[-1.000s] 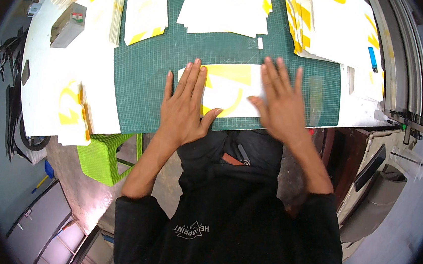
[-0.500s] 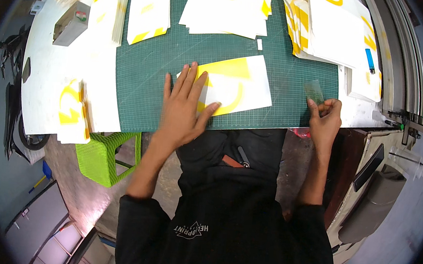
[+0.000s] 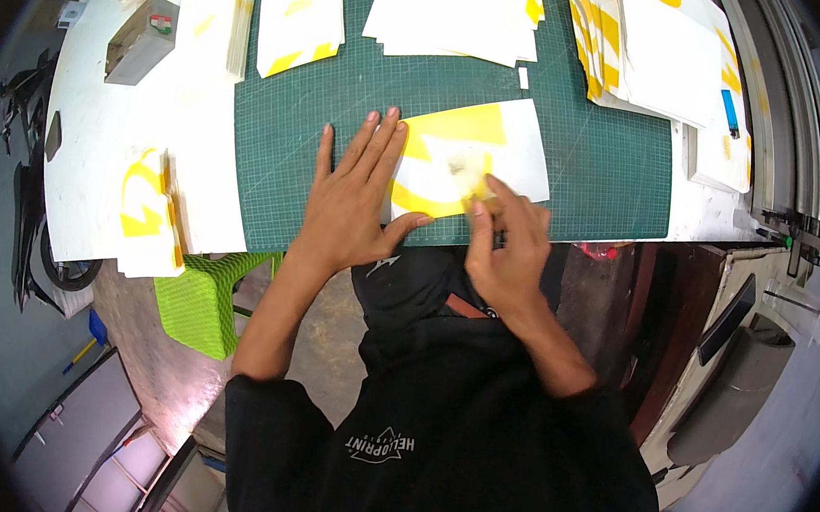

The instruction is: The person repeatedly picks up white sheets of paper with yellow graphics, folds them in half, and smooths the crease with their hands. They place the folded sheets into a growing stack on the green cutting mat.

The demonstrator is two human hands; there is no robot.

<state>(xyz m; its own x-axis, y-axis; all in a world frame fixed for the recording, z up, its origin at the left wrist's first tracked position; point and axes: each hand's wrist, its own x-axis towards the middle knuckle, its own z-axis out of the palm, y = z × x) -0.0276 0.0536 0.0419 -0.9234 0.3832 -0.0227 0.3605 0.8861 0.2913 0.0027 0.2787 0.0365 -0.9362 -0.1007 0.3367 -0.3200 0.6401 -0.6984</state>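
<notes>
A white and yellow printed paper piece [image 3: 454, 125], perhaps an envelope or folded sheet, lies slantwise on the green cutting mat [image 3: 610, 166]. My left hand [image 3: 352, 194] presses flat over its left end, fingers stretched out and thumb apart. Above the paper's middle, my right hand [image 3: 512, 240] pinches a small see-through plastic card [image 3: 465, 170] between thumb and fingers. The card is smeared by motion, and whether it touches the paper I cannot tell.
Stacks of white and yellow printed paper [image 3: 453, 19] stand along the far side, with another stack [image 3: 671, 55] at right bearing a blue lighter [image 3: 729, 113]. A grey metal block [image 3: 143, 41] and a small pile [image 3: 149, 211] are at left. A green stool [image 3: 196, 302] stands below the table edge.
My right hand has swung left from the mat's right side, bringing the plastic card over the paper. My left hand stays flat on the paper's left end.
</notes>
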